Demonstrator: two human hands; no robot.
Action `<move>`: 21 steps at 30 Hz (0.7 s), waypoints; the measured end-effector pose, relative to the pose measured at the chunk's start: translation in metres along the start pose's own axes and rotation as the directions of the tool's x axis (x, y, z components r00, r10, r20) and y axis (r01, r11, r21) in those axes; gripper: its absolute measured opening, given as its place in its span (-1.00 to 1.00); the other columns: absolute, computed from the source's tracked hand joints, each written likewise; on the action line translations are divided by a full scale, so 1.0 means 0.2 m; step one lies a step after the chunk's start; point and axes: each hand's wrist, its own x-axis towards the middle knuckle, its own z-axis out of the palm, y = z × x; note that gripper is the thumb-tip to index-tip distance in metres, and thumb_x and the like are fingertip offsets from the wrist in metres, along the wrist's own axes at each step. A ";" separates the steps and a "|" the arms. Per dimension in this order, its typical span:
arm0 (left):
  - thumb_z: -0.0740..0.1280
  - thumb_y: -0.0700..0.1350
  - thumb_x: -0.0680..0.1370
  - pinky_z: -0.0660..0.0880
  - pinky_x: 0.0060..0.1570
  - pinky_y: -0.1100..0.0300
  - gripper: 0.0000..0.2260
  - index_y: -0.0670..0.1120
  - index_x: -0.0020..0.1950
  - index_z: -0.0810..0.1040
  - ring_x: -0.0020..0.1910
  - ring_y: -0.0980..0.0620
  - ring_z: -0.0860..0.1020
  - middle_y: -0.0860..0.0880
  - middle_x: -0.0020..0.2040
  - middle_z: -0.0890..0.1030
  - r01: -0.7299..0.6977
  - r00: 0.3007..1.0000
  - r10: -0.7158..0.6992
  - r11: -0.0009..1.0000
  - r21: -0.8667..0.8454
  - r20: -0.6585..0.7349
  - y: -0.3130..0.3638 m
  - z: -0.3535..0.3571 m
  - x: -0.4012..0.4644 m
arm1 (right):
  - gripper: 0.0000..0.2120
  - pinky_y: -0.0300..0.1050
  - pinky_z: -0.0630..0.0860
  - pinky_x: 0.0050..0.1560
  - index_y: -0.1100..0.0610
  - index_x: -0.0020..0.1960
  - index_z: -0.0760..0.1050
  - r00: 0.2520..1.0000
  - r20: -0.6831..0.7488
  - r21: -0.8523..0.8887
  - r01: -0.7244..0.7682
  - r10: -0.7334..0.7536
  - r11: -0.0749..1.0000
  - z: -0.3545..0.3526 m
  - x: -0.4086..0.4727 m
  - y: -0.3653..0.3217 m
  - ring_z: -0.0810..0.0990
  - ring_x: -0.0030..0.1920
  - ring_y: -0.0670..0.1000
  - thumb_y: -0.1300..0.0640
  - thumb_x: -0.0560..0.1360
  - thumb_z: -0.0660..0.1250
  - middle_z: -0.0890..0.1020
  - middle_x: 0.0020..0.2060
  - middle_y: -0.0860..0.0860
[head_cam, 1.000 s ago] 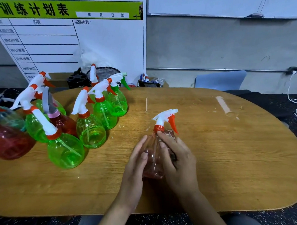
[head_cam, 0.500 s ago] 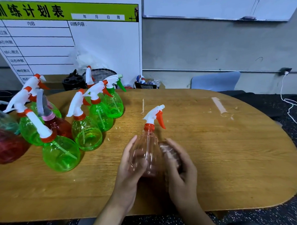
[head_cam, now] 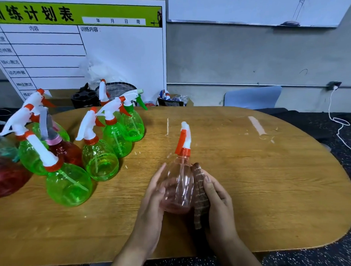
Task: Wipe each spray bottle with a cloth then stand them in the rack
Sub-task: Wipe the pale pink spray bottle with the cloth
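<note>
The pink bottle [head_cam: 178,189] stands near the front middle of the desk [head_cam: 268,185], cupped by the left hand [head_cam: 152,199]; the right hand [head_cam: 218,202] presses a brown cloth [head_cam: 199,195] against it. It looks empty, so probably light, thin-walled and slick; the round belly seems the best hold. Green bottles [head_cam: 100,162] crowd the left.

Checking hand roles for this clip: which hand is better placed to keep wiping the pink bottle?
Right. The right hand presses the brown cloth against the side of the pink bottle, while the left hand cups the opposite side, steadying it.
</note>
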 end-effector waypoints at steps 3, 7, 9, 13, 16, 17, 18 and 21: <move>0.26 0.15 0.58 0.68 0.02 0.01 -0.51 0.24 0.54 0.41 0.29 -0.12 0.67 -0.02 0.36 0.67 0.028 1.000 -0.028 0.999 -0.025 0.000 -0.01 0.00 0.00 | -0.65 0.39 0.44 0.43 0.19 0.37 0.61 0.999 0.032 -0.049 0.036 -0.034 0.998 0.00 0.01 0.00 0.63 0.33 0.26 0.06 0.66 0.32 0.67 0.26 0.23; 0.24 0.21 0.59 0.62 0.17 -0.04 -0.50 0.29 0.55 0.40 0.38 -0.10 0.63 -0.01 0.41 0.64 0.012 1.000 -0.012 1.000 -0.004 -0.018 -0.01 -0.02 0.00 | -0.61 0.25 0.52 0.38 -0.06 0.40 0.61 0.982 0.062 -0.332 0.187 -0.176 0.925 0.02 0.00 0.06 0.61 0.35 0.00 -0.13 0.63 0.31 0.68 0.28 -0.06; 0.27 0.27 0.59 0.57 0.26 -0.11 -0.50 0.31 0.55 0.41 0.40 -0.08 0.61 -0.01 0.42 0.64 -0.001 1.000 0.001 1.000 0.016 -0.019 -0.01 -0.01 0.00 | -0.66 0.18 0.58 0.32 -0.14 0.39 0.61 0.967 0.080 -0.410 0.253 -0.242 0.876 0.03 0.00 0.07 0.62 0.33 -0.04 -0.13 0.64 0.32 0.68 0.25 -0.12; 0.32 0.33 0.63 0.56 0.31 -0.16 -0.52 0.34 0.54 0.41 0.42 -0.05 0.60 0.04 0.43 0.62 -0.013 1.000 0.014 0.998 0.058 -0.020 -0.01 -0.01 -0.01 | -0.72 0.16 0.66 0.17 -0.05 0.36 0.63 0.921 0.049 -0.428 0.370 -0.387 0.825 0.07 0.01 0.02 0.68 0.22 0.00 0.01 0.67 0.37 0.71 0.17 -0.10; 0.42 0.39 0.50 0.52 0.37 -0.26 -0.38 0.35 0.55 0.42 0.45 -0.07 0.58 0.04 0.49 0.58 -0.034 0.999 0.033 0.995 0.095 0.003 -0.01 -0.01 -0.01 | -0.59 0.25 0.63 0.18 -0.03 0.42 0.57 0.906 0.041 -0.373 0.405 -0.421 0.835 0.09 0.04 -0.02 0.66 0.26 0.11 -0.09 0.61 0.35 0.67 0.25 -0.04; 0.45 0.41 0.47 0.52 0.38 -0.28 -0.34 0.34 0.55 0.42 0.45 -0.07 0.57 0.04 0.50 0.57 -0.035 0.999 0.035 0.995 0.097 0.008 -0.02 -0.01 0.00 | -0.60 0.25 0.63 0.18 -0.03 0.42 0.58 0.905 0.058 -0.373 0.411 -0.422 0.832 0.10 0.05 -0.02 0.66 0.26 0.13 -0.10 0.61 0.34 0.67 0.25 -0.02; 0.45 0.41 0.47 0.51 0.39 -0.30 -0.33 0.32 0.56 0.42 0.46 -0.08 0.56 0.04 0.51 0.56 -0.039 0.999 0.038 0.995 0.096 0.013 -0.02 -0.01 0.00 | -0.63 0.21 0.64 0.15 -0.05 0.39 0.60 0.900 0.079 -0.411 0.422 -0.429 0.808 0.10 0.05 -0.03 0.67 0.23 0.11 -0.10 0.62 0.33 0.67 0.22 -0.03; 0.44 0.38 0.50 0.43 0.45 -0.35 -0.35 0.28 0.57 0.43 0.50 -0.09 0.53 0.04 0.54 0.52 -0.051 0.999 0.050 0.994 0.093 0.013 -0.03 -0.02 0.01 | -0.69 -0.18 0.61 -0.08 -0.09 0.30 0.65 0.873 0.164 -0.584 0.461 -0.459 0.668 0.12 0.05 -0.04 0.67 0.02 -0.04 -0.11 0.65 0.26 0.68 0.00 -0.10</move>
